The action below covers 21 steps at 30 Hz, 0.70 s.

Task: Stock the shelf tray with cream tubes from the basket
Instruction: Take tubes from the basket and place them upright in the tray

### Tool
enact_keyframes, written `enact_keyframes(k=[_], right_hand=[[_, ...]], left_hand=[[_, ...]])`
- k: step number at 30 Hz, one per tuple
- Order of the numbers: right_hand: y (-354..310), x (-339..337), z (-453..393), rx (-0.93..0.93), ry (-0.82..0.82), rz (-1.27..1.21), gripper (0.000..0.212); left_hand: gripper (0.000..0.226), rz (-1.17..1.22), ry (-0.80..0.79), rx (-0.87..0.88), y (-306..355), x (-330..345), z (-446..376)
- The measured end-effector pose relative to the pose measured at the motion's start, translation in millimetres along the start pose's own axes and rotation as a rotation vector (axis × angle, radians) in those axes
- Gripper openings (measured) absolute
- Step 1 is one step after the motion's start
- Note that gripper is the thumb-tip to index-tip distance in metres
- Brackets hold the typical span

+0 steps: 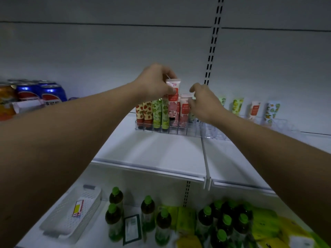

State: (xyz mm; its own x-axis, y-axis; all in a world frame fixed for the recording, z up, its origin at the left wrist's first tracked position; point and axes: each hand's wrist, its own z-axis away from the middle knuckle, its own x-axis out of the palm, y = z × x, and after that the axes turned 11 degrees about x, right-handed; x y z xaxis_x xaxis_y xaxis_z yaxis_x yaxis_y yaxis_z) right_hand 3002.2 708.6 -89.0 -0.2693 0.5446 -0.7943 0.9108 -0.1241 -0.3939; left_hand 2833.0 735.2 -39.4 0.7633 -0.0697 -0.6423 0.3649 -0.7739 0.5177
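The white shelf (161, 151) stretches out beneath both my forearms, its back panel rising behind my hands. On the lower shelf, under my arms, a white perforated basket (71, 212) lies below my left forearm with a small card-like item in it, too blurred to read, and green-capped bottles (148, 210) stand to its right beside yellow-green packs (265, 224). Far off to the left of my left hand, blue cans (43, 93) sit in a cluster.

The clear shelf tray (161, 128) sits directly below my hands at the back of the shelf. It holds tubes standing upright, long axes vertical, caps down in the slots: two strawberry-print tubes (144, 113) under my left hand, then two green tubes (160, 113), then pink ones between my hands. Further tubes (255, 109) stand well to the right of my right hand.

My left hand (155, 83) is closed in a pinch on the pink cream tube (173, 99), thumb and fingers at its upper end. The tube is upright, crimped flat end up, cap pointing down into the tray, standing taller than its neighbours. My right hand (204, 102) is just beside it, fingers loosely curled and apart, gripping nothing that I can see, its fingertips near another pink tube (184, 110).
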Motion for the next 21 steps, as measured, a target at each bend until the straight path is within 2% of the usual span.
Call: enact_keyframes(k=[2, 6, 10, 13, 21], right_hand=[[3, -6, 15, -0.031, -0.037, 0.046, 0.024], [11, -6, 53, -0.087, -0.286, 0.041, 0.023], [28, 10, 84, -0.108, -0.499, 0.065, 0.05], [40, 23, 98, -0.12, -0.523, 0.094, 0.063], [50, 34, 98, -0.093, -0.49, 0.031, 0.065]], left_hand=[[0.021, -0.015, 0.019, -0.001, 7, 0, 2], [0.021, -0.085, 0.042, 0.003, 20, 2, 8], [0.022, -0.167, 0.066, -0.027, 22, 10, 14], [0.023, -0.23, 0.089, -0.02, 21, 20, 15], [0.023, -0.326, 0.162, -0.025, 11, 40, 3]])
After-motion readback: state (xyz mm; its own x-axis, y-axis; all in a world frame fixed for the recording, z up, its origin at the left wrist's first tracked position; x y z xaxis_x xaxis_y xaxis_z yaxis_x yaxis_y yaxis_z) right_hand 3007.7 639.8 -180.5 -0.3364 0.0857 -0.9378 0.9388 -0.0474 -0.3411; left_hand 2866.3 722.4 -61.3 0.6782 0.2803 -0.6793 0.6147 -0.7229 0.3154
